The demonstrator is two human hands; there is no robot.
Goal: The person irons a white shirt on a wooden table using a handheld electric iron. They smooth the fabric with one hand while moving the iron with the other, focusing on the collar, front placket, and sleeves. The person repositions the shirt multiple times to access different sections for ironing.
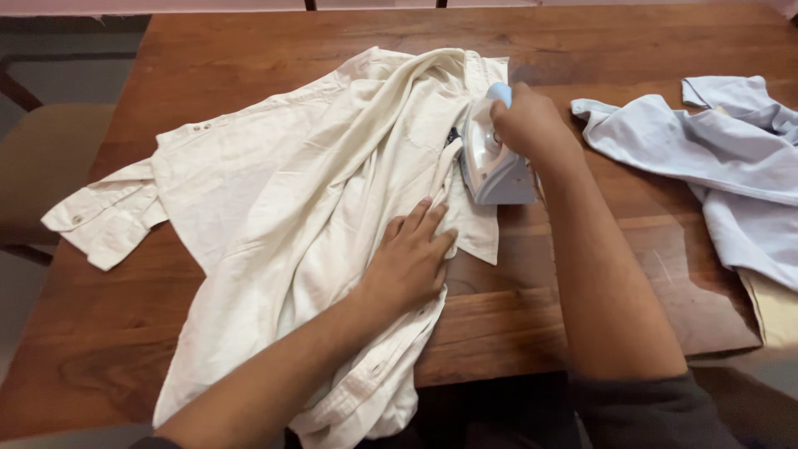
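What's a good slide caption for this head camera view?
Right hand presses an iron onto a cream shirt held flat by the left hand.

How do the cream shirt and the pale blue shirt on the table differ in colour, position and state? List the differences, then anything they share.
1. The cream shirt is off-white; the pale blue shirt is light blue.
2. The cream shirt lies mid-table; the pale blue shirt lies at the right edge.
3. The left hand presses the cream shirt while the right hand holds an iron on it; the pale blue shirt lies untouched.

Both lie rumpled on the wooden table.
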